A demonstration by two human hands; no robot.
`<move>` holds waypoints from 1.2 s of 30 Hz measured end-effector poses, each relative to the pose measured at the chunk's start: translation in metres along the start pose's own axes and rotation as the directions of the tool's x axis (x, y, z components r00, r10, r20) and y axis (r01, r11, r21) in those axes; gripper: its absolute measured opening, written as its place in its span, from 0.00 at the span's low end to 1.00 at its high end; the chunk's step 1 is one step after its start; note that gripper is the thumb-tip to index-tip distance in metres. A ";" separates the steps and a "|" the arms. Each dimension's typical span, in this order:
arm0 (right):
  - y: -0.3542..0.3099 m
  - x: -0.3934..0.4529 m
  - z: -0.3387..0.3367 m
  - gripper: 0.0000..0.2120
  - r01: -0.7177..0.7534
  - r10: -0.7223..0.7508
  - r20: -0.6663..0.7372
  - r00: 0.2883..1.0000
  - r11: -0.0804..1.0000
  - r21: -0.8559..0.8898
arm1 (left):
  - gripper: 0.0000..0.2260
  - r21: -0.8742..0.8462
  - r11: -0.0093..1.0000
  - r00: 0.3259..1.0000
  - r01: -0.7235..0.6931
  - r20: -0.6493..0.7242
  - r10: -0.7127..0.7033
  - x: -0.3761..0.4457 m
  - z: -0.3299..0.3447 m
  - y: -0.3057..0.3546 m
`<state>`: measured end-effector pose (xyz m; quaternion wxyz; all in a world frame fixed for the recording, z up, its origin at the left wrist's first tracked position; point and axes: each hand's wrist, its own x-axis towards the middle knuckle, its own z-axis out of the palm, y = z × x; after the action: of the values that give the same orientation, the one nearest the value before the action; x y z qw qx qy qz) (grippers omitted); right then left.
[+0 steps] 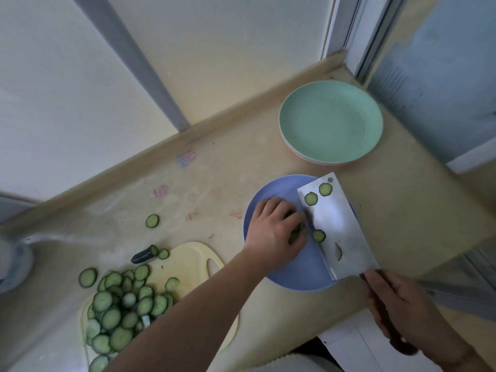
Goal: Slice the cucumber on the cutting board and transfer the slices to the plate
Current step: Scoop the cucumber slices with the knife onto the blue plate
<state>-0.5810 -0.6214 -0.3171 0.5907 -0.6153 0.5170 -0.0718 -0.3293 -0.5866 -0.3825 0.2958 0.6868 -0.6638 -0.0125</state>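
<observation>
I'm looking down on a beige counter [204, 167], scuffed, with faint pink and blue smudges near its back edge; none of it reads as writing. At the far right corner sits a smooth green plate [331, 120], stacked on a pinkish one whose rim just peeks out. Nearer me is the blue plate [281, 189], round and matte. Across its right side lies a broad rectangular steel cleaver [339, 229], flat face up, with a few cucumber slices [311, 198] stuck to the metal. My right hand [400, 307] is wrapped around the dark handle at the counter's front edge. My left hand [273, 232] is over the blue plate, fingers curled on a clump of slices right against the blade edge; the arm crosses in front of the cutting board [188, 260] and hides part of it. The board is pale yellow plastic, with rounded corners and a handle slot, at the front left of the counter. A heap of thin round slices [118, 310] covers it. The dark cucumber end piece [143, 255] lies at the board's far edge. One stray slice [152, 220] sits on the bare counter beyond it.
</observation>
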 end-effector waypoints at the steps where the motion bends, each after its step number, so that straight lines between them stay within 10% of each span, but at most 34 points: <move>1: 0.000 0.000 -0.002 0.22 0.014 -0.014 -0.001 1.000 1.000 -0.025 | 0.07 -0.018 1.000 1.000 0.001 -0.020 -0.001 0.000 0.000 0.002; 8: -0.003 -0.002 0.000 0.22 0.061 -0.058 0.033 0.998 0.994 -0.087 | 0.26 -0.138 0.990 0.983 0.021 0.185 0.005 0.016 0.001 0.013; 36: -0.005 -0.010 0.002 0.19 -0.003 0.003 -0.023 1.000 1.000 0.007 | 0.05 -0.076 0.990 0.993 -0.118 0.009 0.119 -0.020 0.008 0.022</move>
<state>-0.5811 -0.6135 -0.3083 0.5869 -0.6115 0.5246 -0.0800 -0.3548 -0.5705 -0.3873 0.3171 0.6344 -0.7045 -0.0248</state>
